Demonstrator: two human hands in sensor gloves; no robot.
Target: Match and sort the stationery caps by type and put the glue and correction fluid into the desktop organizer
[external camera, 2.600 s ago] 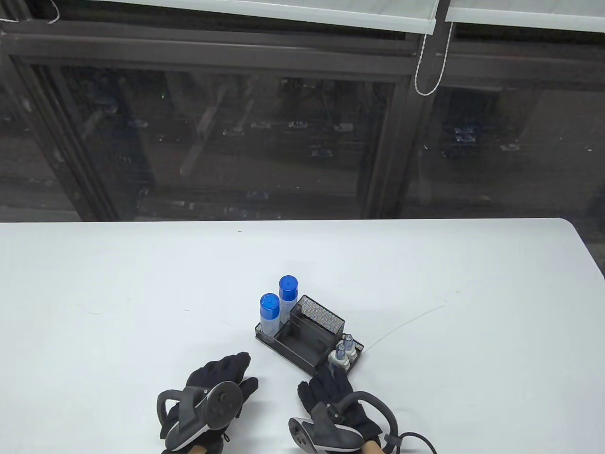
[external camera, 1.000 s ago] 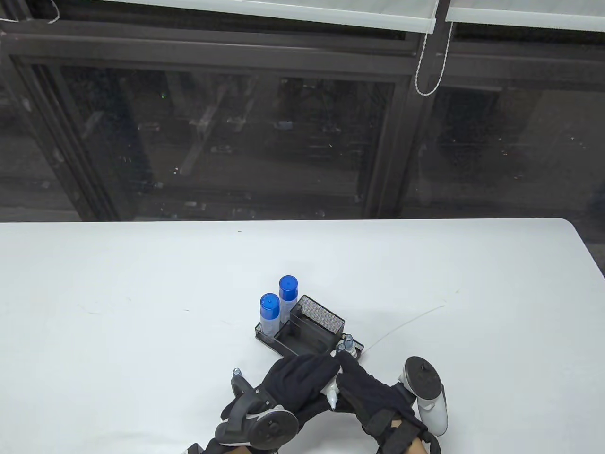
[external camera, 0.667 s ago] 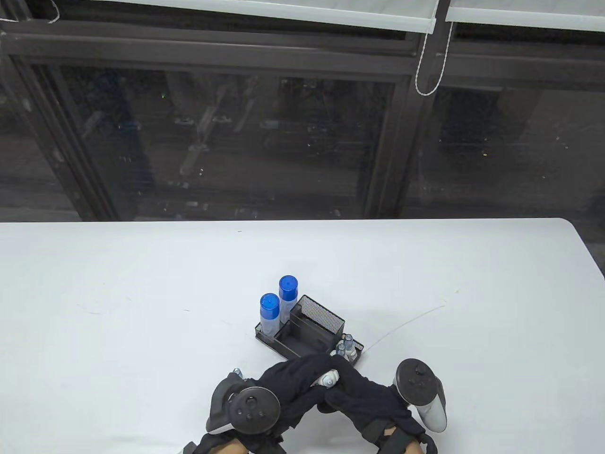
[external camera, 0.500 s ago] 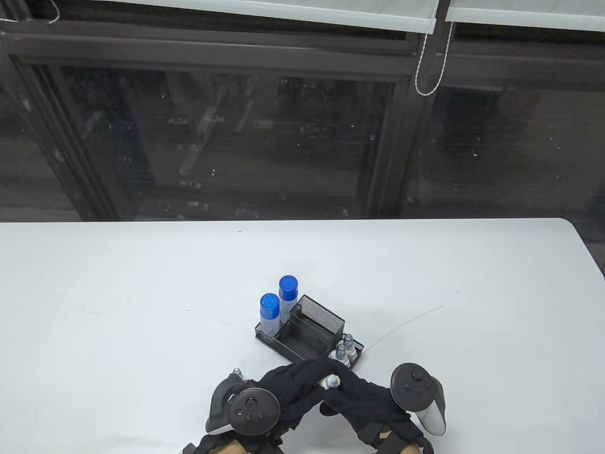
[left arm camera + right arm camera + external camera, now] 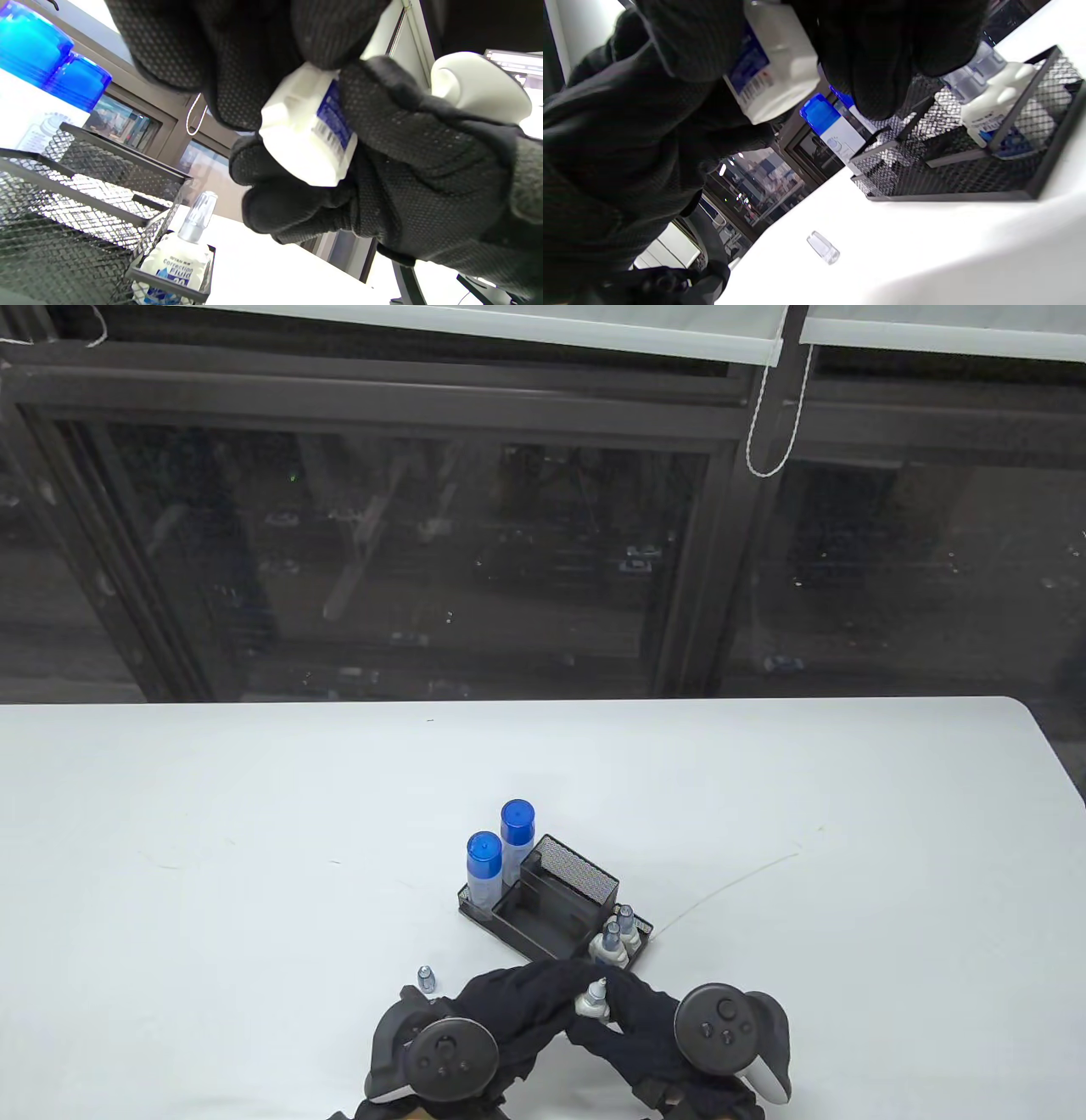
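Both hands hold one white correction fluid bottle (image 5: 591, 1003) (image 5: 305, 131) (image 5: 776, 72) above the table, just in front of the black mesh organizer (image 5: 560, 891) (image 5: 63, 203) (image 5: 950, 182). My left hand (image 5: 560, 988) grips it from the left and my right hand (image 5: 618, 997) from the right. Its thin tip points up and away. A small clear cap (image 5: 426, 978) (image 5: 823, 248) lies loose on the table beside the left hand. Two blue-capped glue sticks (image 5: 485, 861) (image 5: 827, 123) stand in the organizer's left end. Two capped correction fluid bottles (image 5: 615, 935) (image 5: 178, 258) stand in its right compartment.
The white table (image 5: 254, 814) stretches wide to the left, right and behind the organizer. Dark windows (image 5: 424, 560) run along its far edge. The organizer's middle compartments show nothing inside.
Both hands have left the table and closed round a correction fluid bottle. In the last second they turned it from tip-down to tip-up, and the loose cap came into view.
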